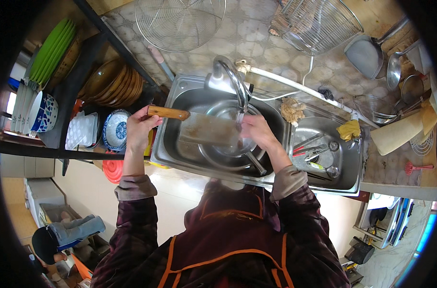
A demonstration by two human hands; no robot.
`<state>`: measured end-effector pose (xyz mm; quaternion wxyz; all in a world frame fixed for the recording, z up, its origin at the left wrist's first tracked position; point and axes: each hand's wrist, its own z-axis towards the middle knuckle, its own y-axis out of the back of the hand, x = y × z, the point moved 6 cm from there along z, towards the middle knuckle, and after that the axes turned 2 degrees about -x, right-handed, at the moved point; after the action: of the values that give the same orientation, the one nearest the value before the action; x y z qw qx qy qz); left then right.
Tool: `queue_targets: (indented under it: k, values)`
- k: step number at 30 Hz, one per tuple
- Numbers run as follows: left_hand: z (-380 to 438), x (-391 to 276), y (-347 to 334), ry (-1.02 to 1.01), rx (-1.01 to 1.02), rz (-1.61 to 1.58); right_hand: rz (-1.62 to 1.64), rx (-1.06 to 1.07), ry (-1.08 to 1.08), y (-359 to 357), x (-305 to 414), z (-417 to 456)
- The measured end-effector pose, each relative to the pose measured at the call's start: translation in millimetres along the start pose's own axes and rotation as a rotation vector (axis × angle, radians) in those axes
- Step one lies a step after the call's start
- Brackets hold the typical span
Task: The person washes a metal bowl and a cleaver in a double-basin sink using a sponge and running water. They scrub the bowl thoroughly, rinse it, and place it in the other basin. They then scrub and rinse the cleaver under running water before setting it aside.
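Observation:
My left hand [142, 126] is closed around the wooden handle of a cleaver [209, 129], whose wide blade lies flat over the left sink basin [175, 144]. At the blade's far end is my right hand [256, 131], under the spout of a chrome faucet [236, 82]. Its fingertips are blurred by running water, so their grip on the blade is hidden. Below the blade, a round metal pan or lid [218, 158] sits in the basin, with a metal handle [256, 163] sticking out toward me.
Tongs [310, 145] and a spoon [332, 171] lie in the right basin [342, 151]. A tan rag [292, 109] rests on the divider, a yellow cloth [349, 129] on the right rim. Bowls [116, 129] fill a left rack. Behind me on the left is another person [71, 234].

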<state>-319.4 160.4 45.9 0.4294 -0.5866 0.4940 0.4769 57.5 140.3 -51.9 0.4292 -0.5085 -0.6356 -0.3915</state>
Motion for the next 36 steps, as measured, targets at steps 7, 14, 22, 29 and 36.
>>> queue_targets:
  k: [7, 14, 22, 29, 36]
  values:
    - [5, 11, -4, 0.022, 0.043, -0.045, -0.007, -0.069, 0.033, 5, 2, -11]
    - [-2, 42, -62, 0.063, 0.133, -0.037, -0.21, -0.189, 0.061, 67, 15, -45]
    - [-18, 73, -144, 0.173, 0.278, -0.058, -0.371, -0.307, -0.058, 147, 20, -95]
    - [-28, 79, -203, 0.192, 0.477, -0.078, -0.308, -0.409, -0.112, 202, 13, -144]
    - [-31, 70, -230, 0.157, 0.632, -0.038, -0.235, -0.461, -0.09, 216, 7, -174]
